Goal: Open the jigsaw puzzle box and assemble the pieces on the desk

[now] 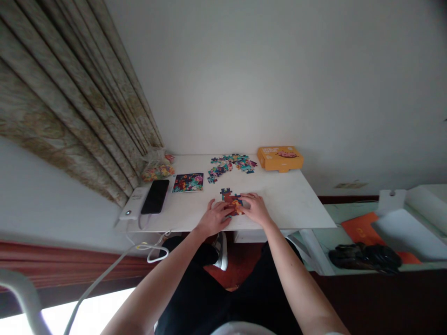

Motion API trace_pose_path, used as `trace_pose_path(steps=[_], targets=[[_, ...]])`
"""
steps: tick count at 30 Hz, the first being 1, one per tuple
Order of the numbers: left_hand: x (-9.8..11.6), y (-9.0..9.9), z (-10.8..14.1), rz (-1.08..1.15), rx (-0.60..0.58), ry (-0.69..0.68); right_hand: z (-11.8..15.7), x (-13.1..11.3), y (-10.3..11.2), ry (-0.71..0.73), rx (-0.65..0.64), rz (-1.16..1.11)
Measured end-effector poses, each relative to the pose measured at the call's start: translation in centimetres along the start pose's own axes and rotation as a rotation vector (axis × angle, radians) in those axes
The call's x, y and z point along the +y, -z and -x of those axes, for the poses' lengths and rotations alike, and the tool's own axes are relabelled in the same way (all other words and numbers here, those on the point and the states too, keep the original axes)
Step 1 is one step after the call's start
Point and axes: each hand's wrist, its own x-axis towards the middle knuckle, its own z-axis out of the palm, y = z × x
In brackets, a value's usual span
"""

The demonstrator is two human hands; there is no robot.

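Observation:
A small joined patch of jigsaw puzzle (227,196), mostly brown and orange with dark blue edges, lies near the front of the white table (289,200). My left hand (213,218) rests at its left side, fingers spread over the lower pieces. From the right, my right hand (256,208) grips the patch's edge between fingers and thumb. Parts of the patch are hidden under my fingertips. Farther back, several loose jigsaw pieces (237,161) in teal, pink and dark colours lie in a curved heap. A colourful picture card (187,183) is left of them.
An orange box (280,158) stands at the back right. On the left are a dark phone (155,197), a white box-like device (134,204) and a clear bag of colourful contents (157,166). A white cable (104,274) hangs beside the table. A black bundle (365,257) lies at lower right.

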Motion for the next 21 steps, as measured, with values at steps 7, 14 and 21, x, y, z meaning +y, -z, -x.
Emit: trace_pose_path(steps=[7,14,21], targets=[[0.2,-0.2,0.4,-0.049,0.031,-0.017,0.0,0.0,0.0,0.007,0.009,-0.013],[0.7,-0.2,-0.4,-0.011,0.026,0.039,0.0,-0.1,0.1,0.009,0.007,-0.016],[0.9,-0.1,-1.4,0.097,0.058,0.138,0.0,-0.4,0.3,0.000,0.016,-0.006]])
